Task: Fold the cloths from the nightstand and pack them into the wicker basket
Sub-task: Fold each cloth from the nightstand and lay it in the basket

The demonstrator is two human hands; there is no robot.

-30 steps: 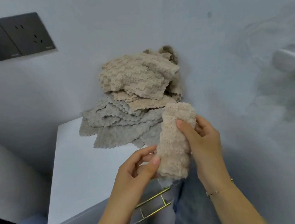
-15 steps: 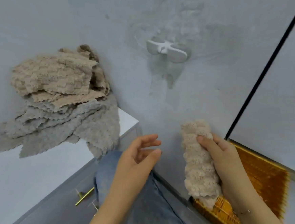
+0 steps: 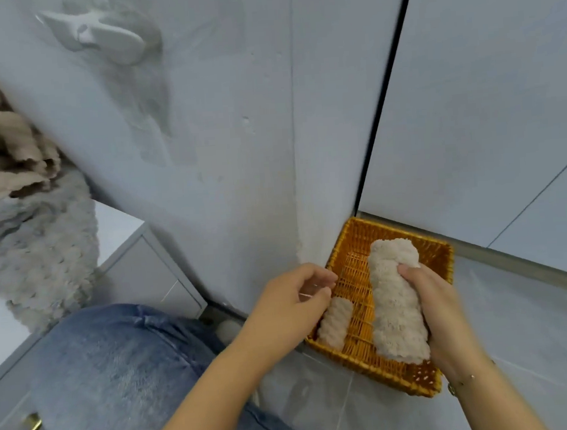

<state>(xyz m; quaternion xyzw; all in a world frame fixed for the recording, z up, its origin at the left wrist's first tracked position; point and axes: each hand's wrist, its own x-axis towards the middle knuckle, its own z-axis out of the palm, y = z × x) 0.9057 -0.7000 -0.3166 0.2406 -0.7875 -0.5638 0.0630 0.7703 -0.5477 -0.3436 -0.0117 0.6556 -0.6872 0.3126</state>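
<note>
Where my view begins at the far left, I see the unfolded cloths (image 3: 21,215) heaped on the white nightstand (image 3: 120,227), the grey ones drooping over its front edge; a knee in blue jeans (image 3: 124,370) sits below; my left hand (image 3: 289,306) hovers at the wicker basket's (image 3: 407,378) near-left rim, fingers loosely curled and gripping nothing, just above a small rolled cloth (image 3: 334,322) lying inside along the left wall; further right, my right hand (image 3: 442,311) grips the folded beige cloth (image 3: 397,301), thumb over its upper part, holding it lengthwise over the basket's middle; I cannot tell whether it touches the bottom.
</note>
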